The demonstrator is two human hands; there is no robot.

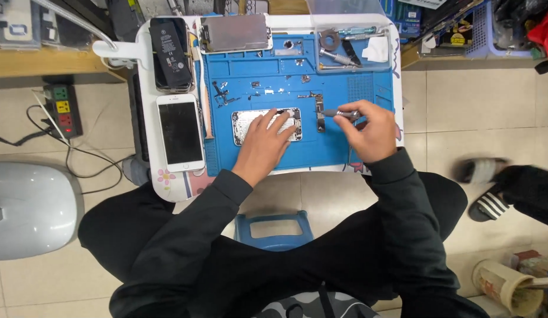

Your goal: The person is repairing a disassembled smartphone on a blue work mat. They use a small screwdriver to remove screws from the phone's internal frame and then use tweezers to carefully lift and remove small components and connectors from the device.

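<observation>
Blue mat (344,147) on a white bench (145,70), seen from above. Mat's top-right tray (391,50) holds a round grey disc (330,39), a few drivers (356,30) & a white cloth (377,50). Small screws/parts scattered across mat centre, too small to ID.

Phone shell (244,122) lies open-side up mid-mat; left hand (265,141) flat on it, fingers spread & pressing down, gripping nothing, covers most of the shell's middle. Right hand (368,132) closed round a screwdriver (338,113), tip pointing left at a dark narrow part (320,115) just right of the shell. Can't tell if tip touches it.

Off the mat, left side: white phone (180,132) w/ dark screen, black battery (169,50) above it. Screen assy (234,32) face down at top edge. Power strip (63,108) on floor left. Blue stool (274,229) partly hidden between the knees. Another person's sandalled feet (489,188) at right, cut off by frame edge.
</observation>
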